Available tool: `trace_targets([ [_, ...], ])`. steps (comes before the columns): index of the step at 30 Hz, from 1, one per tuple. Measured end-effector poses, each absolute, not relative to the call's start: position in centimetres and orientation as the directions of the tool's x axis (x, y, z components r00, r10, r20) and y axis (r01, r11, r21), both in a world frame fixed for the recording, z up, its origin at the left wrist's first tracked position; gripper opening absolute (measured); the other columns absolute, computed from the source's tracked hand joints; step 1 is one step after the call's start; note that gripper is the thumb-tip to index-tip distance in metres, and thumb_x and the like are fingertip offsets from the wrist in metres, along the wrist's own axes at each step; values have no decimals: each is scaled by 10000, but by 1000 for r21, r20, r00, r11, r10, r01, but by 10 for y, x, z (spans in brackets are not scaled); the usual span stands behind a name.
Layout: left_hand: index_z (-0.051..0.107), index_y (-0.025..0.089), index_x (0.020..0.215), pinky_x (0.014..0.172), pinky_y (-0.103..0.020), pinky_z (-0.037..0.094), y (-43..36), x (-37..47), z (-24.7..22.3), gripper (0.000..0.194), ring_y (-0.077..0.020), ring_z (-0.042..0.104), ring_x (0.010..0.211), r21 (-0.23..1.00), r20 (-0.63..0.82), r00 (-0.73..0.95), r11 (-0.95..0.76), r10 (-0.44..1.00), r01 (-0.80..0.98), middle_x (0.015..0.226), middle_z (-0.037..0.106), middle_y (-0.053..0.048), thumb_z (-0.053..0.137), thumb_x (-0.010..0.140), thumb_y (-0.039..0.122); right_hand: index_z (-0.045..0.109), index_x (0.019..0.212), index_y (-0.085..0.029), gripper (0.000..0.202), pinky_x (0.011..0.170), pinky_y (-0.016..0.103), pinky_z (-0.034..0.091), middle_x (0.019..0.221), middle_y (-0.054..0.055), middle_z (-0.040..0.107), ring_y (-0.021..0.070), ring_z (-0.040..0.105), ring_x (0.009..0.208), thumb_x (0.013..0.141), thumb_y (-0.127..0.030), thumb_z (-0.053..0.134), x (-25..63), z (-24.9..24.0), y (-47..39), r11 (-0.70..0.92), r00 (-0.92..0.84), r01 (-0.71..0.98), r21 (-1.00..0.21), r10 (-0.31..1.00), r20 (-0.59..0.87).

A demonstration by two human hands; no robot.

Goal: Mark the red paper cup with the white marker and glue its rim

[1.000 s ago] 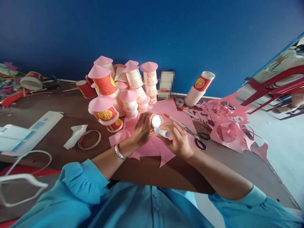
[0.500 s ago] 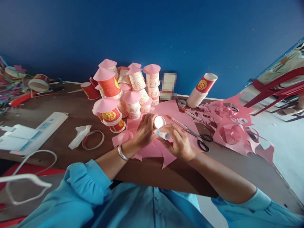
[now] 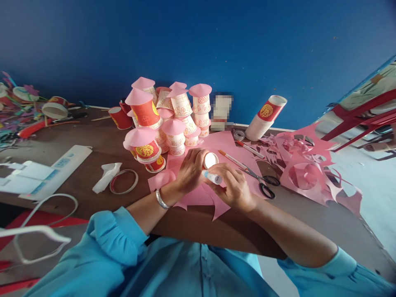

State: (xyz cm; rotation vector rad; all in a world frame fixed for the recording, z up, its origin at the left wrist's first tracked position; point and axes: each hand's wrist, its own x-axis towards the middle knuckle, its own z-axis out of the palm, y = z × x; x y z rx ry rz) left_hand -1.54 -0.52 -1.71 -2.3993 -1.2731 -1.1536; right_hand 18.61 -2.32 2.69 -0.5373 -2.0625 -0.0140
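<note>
My left hand [image 3: 192, 170], with a silver bangle at its wrist, is closed around a paper cup [image 3: 211, 160] whose round white end faces up. In my right hand [image 3: 234, 185] is a white glue stick [image 3: 213, 177], pinched between thumb and fingers close against the near side of the cup. Pink paper [image 3: 204, 198] lies on the table under both hands. Black-handled scissors [image 3: 266, 185] and an orange marker [image 3: 232, 159] rest just right of my right hand. Most of the cup's side is hidden by my fingers.
Cup towers with pink cone roofs [image 3: 175, 127] crowd the table ahead left. Stacked cups [image 3: 260, 123] lean behind at right, near pink paper scraps [image 3: 305, 171]. Leftward are a tape roll [image 3: 136, 181], a power strip [image 3: 77, 159] and a cable [image 3: 76, 202]. A blue wall [image 3: 198, 45] stands behind.
The whole view has shifted slightly, so things sit a little farther right. Both hands keep their holds on the cup and the glue stick, with little visible movement.
</note>
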Motion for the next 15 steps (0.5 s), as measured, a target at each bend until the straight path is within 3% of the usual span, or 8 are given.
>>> trace_targets([
  [7,449,214,1514,985,-505,681,0,-16,-24,629,-325,764,1166,149,747,343,-647,569,748,1303,754,-155,677,957,32,695,1290,-275,163,936,436,731,1103,83,852,264,854,1014,1132,-251,729,190,30,-15,853,-356,428,-300,464,811],
  [11,456,182,1516,970,-481,684,0,-16,-24,614,-322,754,1158,124,770,340,-650,539,750,1286,753,-164,639,955,14,698,1257,-275,119,880,409,725,1071,74,849,244,837,943,1141,-265,717,189,27,-14,863,-373,433,-260,434,820],
  [15,472,184,1502,973,-461,682,-1,-14,-23,584,-308,748,1157,138,787,316,-651,529,747,1274,748,-151,649,966,37,709,1294,-271,202,863,378,714,1081,74,846,245,837,961,1108,-208,757,190,30,-16,883,-356,393,-257,404,843],
])
